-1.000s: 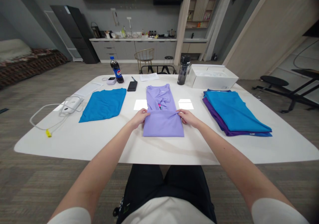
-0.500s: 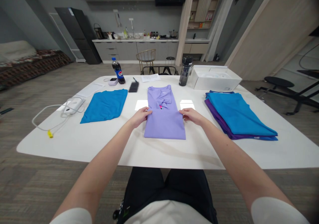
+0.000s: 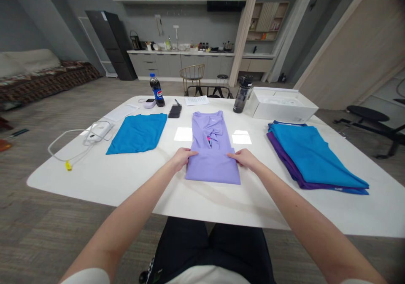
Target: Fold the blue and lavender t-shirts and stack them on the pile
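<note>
A lavender shirt lies in front of me with its lower part folded up over itself; its neckline points away from me. My left hand pinches the left end of the folded edge between thumb and fingers. At the right end of the same edge, my right hand pinches the fabric. A small bright pink patch shows at the middle of the shirt, among wrinkles above the fold. To the left lies a folded blue garment, and on the right is a stack of blue and purple garments.
On the white table stand a cola bottle, a dark drink bottle and a white box along the far side. A white power strip with a looped cable lies at left. Papers rest near the back edge.
Both hands have drawn the folded edge toward me, so the folded band is shorter and more of the shirt's upper part shows. The camera view has shifted slightly.
</note>
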Tool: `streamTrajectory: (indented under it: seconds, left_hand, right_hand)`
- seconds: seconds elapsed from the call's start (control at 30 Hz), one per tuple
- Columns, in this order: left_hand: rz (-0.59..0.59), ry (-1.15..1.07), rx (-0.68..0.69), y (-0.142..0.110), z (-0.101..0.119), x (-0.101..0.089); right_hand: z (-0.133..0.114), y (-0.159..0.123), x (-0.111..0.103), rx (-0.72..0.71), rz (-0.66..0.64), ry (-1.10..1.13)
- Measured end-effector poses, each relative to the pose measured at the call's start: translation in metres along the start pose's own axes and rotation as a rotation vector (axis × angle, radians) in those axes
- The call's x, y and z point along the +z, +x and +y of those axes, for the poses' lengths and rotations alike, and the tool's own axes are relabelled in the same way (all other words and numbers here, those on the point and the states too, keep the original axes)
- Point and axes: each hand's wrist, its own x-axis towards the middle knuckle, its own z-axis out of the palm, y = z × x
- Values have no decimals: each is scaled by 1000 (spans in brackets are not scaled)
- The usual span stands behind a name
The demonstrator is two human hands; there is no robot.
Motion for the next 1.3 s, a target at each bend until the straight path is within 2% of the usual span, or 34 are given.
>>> streamTrajectory:
  seconds: [0.1, 0.17, 0.23, 0.33, 0.5, 0.6, 0.73, 0.8, 0.87, 0.93, 0.97, 1.03, 1.1, 1.13, 1.2, 1.3]
  left_hand:
    - [40, 9, -37, 0, -1, 4]
    - [51, -3, 22, -2, 0, 6]
    - [-31, -85, 123, -5, 3, 6]
    - [-188, -206, 186, -4, 8, 6]
    - [-171, -257, 176, 21, 25, 8]
    - [-189, -271, 206, 39, 50, 10]
    - [-237, -269, 283, 63, 103, 14]
    - [-241, -269, 341, 83, 132, 16]
    - [-229, -255, 398, 114, 156, 16]
    - [-164, -191, 425, 153, 168, 14]
    - [-95, -117, 414, 175, 169, 12]
    - [128, 121, 340, 216, 160, 7]
    - [309, 313, 270, 247, 145, 0]
    - [364, 373, 253, 259, 138, -3]
    - [414, 466, 282, 274, 129, -8]
    - [441, 634, 457, 285, 132, -13]
  right_hand:
    - [1, -1, 4, -157, 132, -29]
    - [1, -3, 7, -271, 232, 30]
    - [1, -6, 10, -333, 258, 175]
    - [-3, -6, 15, -325, 164, 437]
    - [-24, 17, 14, -274, 28, 713]
    - [-45, 37, 1, -276, 23, 759]
    - [-82, 68, -26, -339, 28, 823]
    - [-101, 93, -41, -401, 47, 821]
    - [-116, 127, -52, -463, 88, 796]
    - [-125, 169, -55, -483, 151, 774]
    - [-126, 190, -53, -464, 186, 754]
    - [-121, 230, -45, -343, 248, 619]
    - [-109, 259, -34, -195, 306, 349]
    - [-102, 269, -30, -145, 327, 211]
    - [-91, 281, -25, -131, 361, 30]
    - [-87, 291, -28, -254, 413, 26]
